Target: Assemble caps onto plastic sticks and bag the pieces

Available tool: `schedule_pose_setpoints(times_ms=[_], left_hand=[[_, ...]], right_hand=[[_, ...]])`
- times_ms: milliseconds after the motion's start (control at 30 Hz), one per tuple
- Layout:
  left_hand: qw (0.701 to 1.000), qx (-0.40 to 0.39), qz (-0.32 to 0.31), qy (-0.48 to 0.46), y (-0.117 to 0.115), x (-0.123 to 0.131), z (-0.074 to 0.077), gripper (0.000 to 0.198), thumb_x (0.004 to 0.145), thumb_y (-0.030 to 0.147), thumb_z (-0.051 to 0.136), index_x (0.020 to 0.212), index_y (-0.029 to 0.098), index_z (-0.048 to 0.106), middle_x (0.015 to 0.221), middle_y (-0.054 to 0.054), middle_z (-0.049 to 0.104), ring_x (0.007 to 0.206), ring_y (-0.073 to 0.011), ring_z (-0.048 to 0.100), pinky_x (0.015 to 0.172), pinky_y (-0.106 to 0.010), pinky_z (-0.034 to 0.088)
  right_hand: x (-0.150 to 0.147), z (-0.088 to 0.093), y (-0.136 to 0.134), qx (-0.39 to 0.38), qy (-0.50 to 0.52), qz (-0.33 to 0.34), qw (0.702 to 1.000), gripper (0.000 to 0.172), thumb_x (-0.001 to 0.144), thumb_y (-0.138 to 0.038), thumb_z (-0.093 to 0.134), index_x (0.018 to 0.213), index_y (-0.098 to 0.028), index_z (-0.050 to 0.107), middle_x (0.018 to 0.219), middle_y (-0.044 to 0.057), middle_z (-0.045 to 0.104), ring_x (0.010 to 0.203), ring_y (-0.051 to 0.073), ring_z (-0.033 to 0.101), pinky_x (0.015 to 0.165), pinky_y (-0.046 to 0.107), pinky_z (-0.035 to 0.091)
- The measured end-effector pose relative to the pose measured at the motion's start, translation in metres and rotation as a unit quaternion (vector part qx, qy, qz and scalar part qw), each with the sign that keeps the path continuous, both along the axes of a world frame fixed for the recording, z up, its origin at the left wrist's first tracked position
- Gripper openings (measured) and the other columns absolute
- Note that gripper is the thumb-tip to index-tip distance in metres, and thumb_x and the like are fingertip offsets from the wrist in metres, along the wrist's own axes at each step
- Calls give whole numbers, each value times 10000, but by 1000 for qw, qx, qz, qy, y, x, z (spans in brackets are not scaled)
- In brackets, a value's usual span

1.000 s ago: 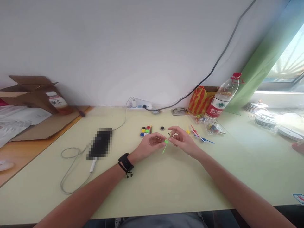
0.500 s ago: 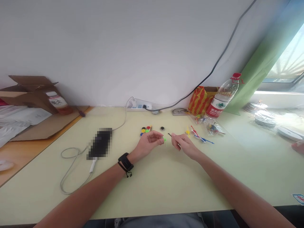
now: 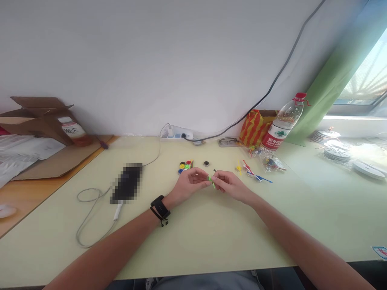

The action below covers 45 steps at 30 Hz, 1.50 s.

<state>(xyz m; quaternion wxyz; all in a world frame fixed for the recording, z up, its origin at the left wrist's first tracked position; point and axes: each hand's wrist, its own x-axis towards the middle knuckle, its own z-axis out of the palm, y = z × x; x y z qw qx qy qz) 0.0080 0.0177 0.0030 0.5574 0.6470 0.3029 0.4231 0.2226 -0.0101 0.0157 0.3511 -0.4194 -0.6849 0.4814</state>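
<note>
Pinching a green piece [image 3: 213,184] in the left hand's [image 3: 191,182] fingers, to the near side of the black disc [image 3: 206,163]; closing the right hand's [image 3: 232,186] fingers around a dark stick [image 3: 215,170], not clearly showing any contact with the green piece. Apparently being partway through handling these two; leaving coloured discs [image 3: 187,166] to the black disc's left and a yellow piece [image 3: 238,168] to its right out of hand. Showing small coloured bits inside a clear packet [image 3: 273,163] farther right of the black disc; hiding any contents in the striped bag [image 3: 252,128], right and beyond.
</note>
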Motion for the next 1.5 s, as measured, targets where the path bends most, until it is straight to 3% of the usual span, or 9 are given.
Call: schedule_pose_setpoints(times_ms=[133, 300, 433, 533, 633, 767, 900, 1267, 1500], left_hand=[[1000, 19, -15, 9, 0, 0, -4, 340, 762, 314, 875, 1004, 170, 686, 1063, -87, 734, 990, -224, 730, 967, -416, 585], [985, 116, 46, 118, -1, 0, -5, 353, 858, 388, 783, 1156, 226, 685, 1227, -82, 706, 1147, -239, 660, 1009, -413, 534], [964, 166, 72, 195, -5, -2, -2, 262, 912, 413, 712, 1116, 249, 699, 1188, -48, 719, 1091, -225, 649, 941, -389, 533], [956, 196, 55, 212, -7, -2, -2, 208, 934, 382, 680, 1090, 246, 702, 1139, -43, 721, 1034, -213, 648, 906, -372, 534], [945, 234, 37, 227, -9, -3, -4, 146, 948, 319, 654, 1067, 248, 701, 1106, -37, 718, 1051, -214, 644, 944, -379, 510], [933, 268, 25, 239, -9, -3, -7, 111, 948, 257, 639, 1045, 246, 690, 1101, -38, 714, 1074, -223, 643, 997, -397, 474], [929, 276, 28, 244, -7, -3, -8, 94, 947, 240, 631, 1023, 240, 686, 1087, -44, 717, 1062, -232, 642, 994, -405, 468], [932, 264, 27, 247, -9, -4, -9, 79, 953, 235, 623, 996, 243, 689, 1070, -37, 712, 1045, -228, 629, 958, -392, 479], [929, 268, 25, 252, -8, -4, -8, 75, 954, 232, 618, 981, 248, 686, 1054, -32, 715, 1031, -226, 626, 967, -401, 471]], right_hand=[[1, 1, 2, -42, 4, 17, 999, 433, 921, -619, 602, 807, -203, 565, 675, -32, 502, 600, 122, 434, 544, 256, 317], [19, -3, 18, 67, -88, -99, 989, 402, 933, -522, 569, 689, -213, 485, 605, -44, 450, 565, 125, 406, 541, 267, 302], [48, -9, 34, 139, -299, -242, 913, 315, 886, -348, 578, 631, -212, 452, 613, -18, 543, 591, 145, 462, 585, 282, 306], [63, -12, 40, 134, -427, -276, 851, 241, 838, -298, 603, 640, -212, 494, 643, 2, 604, 613, 164, 498, 590, 290, 284], [64, -14, 40, 148, -470, -278, 825, 182, 857, -332, 612, 725, -214, 570, 681, 19, 633, 642, 182, 534, 598, 294, 280], [50, -17, 34, 198, -424, -187, 864, 131, 922, -323, 576, 958, -232, 662, 771, 14, 669, 716, 185, 585, 630, 286, 315], [36, -23, 29, 224, -393, -104, 886, 110, 931, -227, 551, 925, -231, 660, 821, 19, 684, 788, 192, 604, 674, 290, 339], [33, -36, 34, 263, -222, -161, 925, 90, 952, -160, 451, 953, -229, 509, 805, -1, 605, 664, 168, 546, 608, 288, 392], [26, -51, 44, 305, -156, -148, 928, 276, 935, -94, 414, 1007, -218, 650, 1054, 94, 674, 927, 228, 660, 828, 381, 523]])
